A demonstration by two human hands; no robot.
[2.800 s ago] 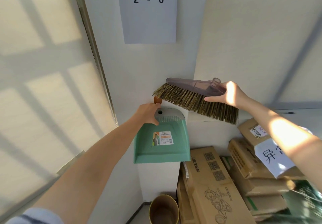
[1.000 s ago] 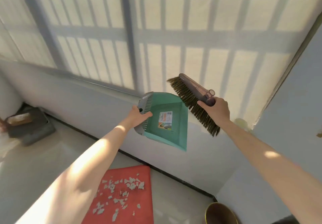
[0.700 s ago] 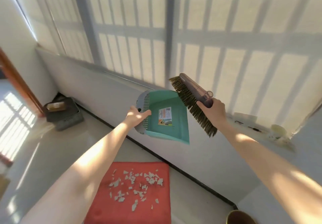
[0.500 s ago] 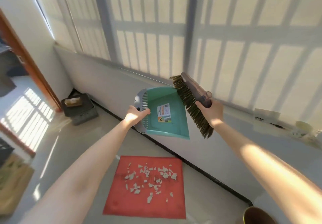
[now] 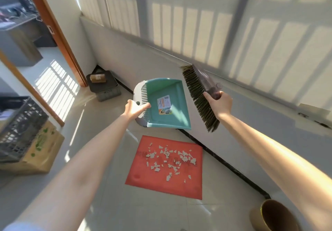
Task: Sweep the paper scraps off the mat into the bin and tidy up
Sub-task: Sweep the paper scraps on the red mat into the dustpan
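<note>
A red mat (image 5: 143, 178) lies on the tiled floor, strewn with several white paper scraps (image 5: 168, 157). My left hand (image 5: 134, 110) grips the grey handle end of a green dustpan (image 5: 165, 104), held in the air above the mat's far edge. My right hand (image 5: 218, 104) is closed on a brush head (image 5: 199, 95) with brown bristles, raised to the right of the dustpan. A round brown bin (image 5: 276, 216) stands on the floor at the lower right, beyond the mat's near right corner.
A low white wall with a black skirting (image 5: 224, 162) runs along the mat's right side. A dark crate (image 5: 104, 86) sits in the far corner. At left a black crate (image 5: 16, 128) rests on a cardboard box (image 5: 43, 149), beside an orange door frame (image 5: 59, 38).
My view has swung left and down from the wall to the floor. The mat with scraps now lies whole in view. Both hands still hold dustpan and brush, now lower, over the mat.
</note>
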